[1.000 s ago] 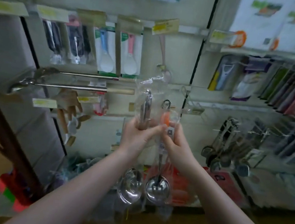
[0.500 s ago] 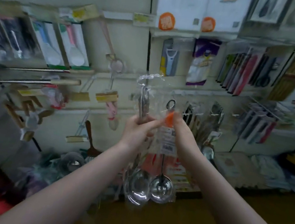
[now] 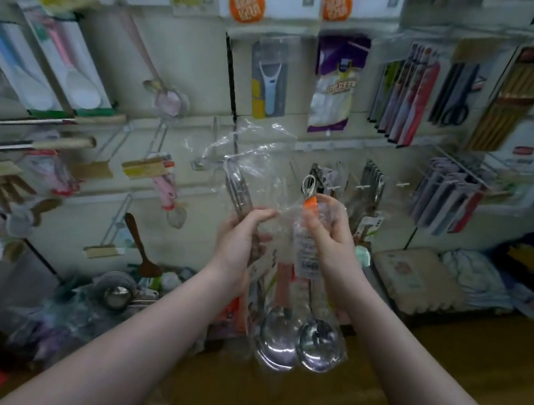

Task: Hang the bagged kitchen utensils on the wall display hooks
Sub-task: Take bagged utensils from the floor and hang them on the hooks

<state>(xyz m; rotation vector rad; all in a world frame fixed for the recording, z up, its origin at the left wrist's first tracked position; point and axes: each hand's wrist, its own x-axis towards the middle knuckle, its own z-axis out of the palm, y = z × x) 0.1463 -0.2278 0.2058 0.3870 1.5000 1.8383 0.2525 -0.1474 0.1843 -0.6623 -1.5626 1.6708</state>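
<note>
The person is turning to the right. A second ago the white rice scoops in long boxes [image 3: 81, 87] were sitting right behind the hands. Now they are sliding away to 9 o'clock. The blue and white peeler on its card [image 3: 269, 81] is now sitting at 12 o'clock above the hands. A row of thin wire wall hooks with white tips [image 3: 402, 184] is showing at 2 o'clock, just beside some hanging steel utensils [image 3: 374, 179].

The left hand [image 3: 242, 233] is gripping the handle of a shiny steel ladle in a crinkly clear plastic bag [image 3: 275, 341], with its fingers curling round it. The right hand [image 3: 330, 231] is pinching the top of a second bagged steel ladle [image 3: 319, 345], right by its small orange tag [image 3: 310, 203]. This hand has been climbing up the bag; a second ago it was holding lower down, by the white label.

Both ladles are hanging in the air with their round bowls side by side at 6 o'clock. Neither one is on a hook yet.

I think the person is looking for the right spot and is getting the metal ring at the top of the right ladle ready. The hooks at 2 o'clock look like the likely place. The loose bag on the left ladle could be getting in the way.
</note>
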